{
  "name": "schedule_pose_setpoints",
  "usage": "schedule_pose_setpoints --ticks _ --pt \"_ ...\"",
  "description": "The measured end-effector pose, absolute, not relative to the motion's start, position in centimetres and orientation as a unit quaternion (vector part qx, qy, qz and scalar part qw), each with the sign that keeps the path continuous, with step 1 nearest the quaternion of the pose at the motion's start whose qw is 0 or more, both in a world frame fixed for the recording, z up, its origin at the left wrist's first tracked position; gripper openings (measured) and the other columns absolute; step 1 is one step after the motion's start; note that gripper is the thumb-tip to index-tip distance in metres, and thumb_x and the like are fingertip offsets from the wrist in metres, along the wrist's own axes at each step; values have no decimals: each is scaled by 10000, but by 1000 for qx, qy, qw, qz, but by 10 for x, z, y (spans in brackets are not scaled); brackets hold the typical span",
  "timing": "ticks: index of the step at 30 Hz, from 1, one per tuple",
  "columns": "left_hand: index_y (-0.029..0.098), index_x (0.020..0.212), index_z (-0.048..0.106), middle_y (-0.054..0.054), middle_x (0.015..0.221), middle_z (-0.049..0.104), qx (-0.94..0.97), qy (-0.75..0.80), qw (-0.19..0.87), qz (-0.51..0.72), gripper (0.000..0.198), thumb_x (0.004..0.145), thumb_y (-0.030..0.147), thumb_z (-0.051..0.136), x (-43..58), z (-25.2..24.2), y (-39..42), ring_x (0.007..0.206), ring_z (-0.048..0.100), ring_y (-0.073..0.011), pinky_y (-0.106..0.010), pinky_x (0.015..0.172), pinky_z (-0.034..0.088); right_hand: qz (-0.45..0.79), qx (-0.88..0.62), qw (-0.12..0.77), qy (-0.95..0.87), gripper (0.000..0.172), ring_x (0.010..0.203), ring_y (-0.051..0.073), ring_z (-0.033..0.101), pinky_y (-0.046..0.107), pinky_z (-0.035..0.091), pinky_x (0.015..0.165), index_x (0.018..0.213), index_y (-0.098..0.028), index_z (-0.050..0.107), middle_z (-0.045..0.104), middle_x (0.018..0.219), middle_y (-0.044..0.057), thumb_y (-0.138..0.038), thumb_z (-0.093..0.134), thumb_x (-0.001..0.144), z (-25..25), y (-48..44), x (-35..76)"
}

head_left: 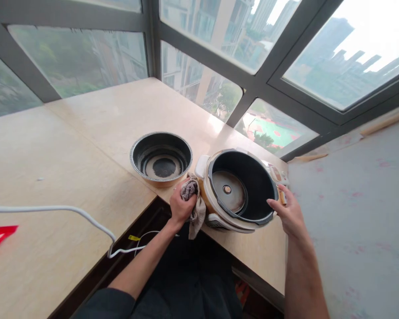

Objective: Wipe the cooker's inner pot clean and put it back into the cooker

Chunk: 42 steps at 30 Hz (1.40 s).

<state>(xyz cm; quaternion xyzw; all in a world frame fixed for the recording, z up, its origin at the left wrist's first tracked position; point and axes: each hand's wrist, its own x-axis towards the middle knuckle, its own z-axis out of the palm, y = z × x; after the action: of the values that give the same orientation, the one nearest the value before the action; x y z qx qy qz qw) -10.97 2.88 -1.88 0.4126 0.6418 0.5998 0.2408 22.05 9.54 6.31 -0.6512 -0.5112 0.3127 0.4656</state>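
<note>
A rice cooker body (206, 195) with a dark interior sits tilted toward me on the beige counter, its round heating plate (231, 190) showing inside. Bunched in my left hand (182, 201) is a greyish cloth (197, 215), which hangs down against the cooker's left side. My right hand (289, 210) grips the cooker's right rim, thumb on the edge and fingers on the outer side. Just left of the cooker stands the dark inner pot (161, 153), upright, with a pale ring on its bottom.
The stone counter (86, 146) runs along grey-framed windows (199, 40). A white cable (69, 208) crosses its left part and drops over the front edge. A red packet (0, 237) lies at far left. A papered wall (352, 212) bounds the right side.
</note>
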Motion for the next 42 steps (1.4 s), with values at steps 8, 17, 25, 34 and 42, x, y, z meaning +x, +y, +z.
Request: schedule_pose_setpoints --ticks 8,17,25,34,42 --pt "218 1226 671 -71 1241 727 441 628 217 603 519 707 197 657 -123 -5 32 1162 671 -282 -415 1048 491 403 -636 428 -500 815 976 352 687 448 592 708 1203 -234 681 697 1193 137 -314 953 438 75 100 219" --pt "218 1245 622 -82 1198 717 373 650 223 623 526 719 220 621 -106 -25 18 1125 669 -287 -422 1016 497 364 -698 405 -466 996 636 263 623 403 512 552 1359 -215 583 718 881 94 -466 919 456 73 84 217" --pt "203 1212 605 -108 1114 695 354 655 199 638 542 703 385 647 -75 -80 -26 1045 680 -310 -468 947 532 343 -676 458 -464 999 816 271 668 410 571 728 1402 -183 544 720 1026 101 -436 895 502 68 77 203" --pt "262 934 711 -122 942 707 535 579 132 601 332 724 515 751 -57 -54 -55 926 670 -311 -483 826 546 338 -665 511 -428 1032 1226 308 610 435 514 1038 1513 -188 433 605 1386 127 -434 865 608 58 65 190" --pt "239 933 680 -119 966 671 528 555 29 642 372 744 558 715 -58 -42 -29 938 654 -302 -480 857 531 311 -629 606 -375 872 1209 252 615 426 505 1057 1502 -239 370 573 1385 94 -421 755 741 46 58 162"
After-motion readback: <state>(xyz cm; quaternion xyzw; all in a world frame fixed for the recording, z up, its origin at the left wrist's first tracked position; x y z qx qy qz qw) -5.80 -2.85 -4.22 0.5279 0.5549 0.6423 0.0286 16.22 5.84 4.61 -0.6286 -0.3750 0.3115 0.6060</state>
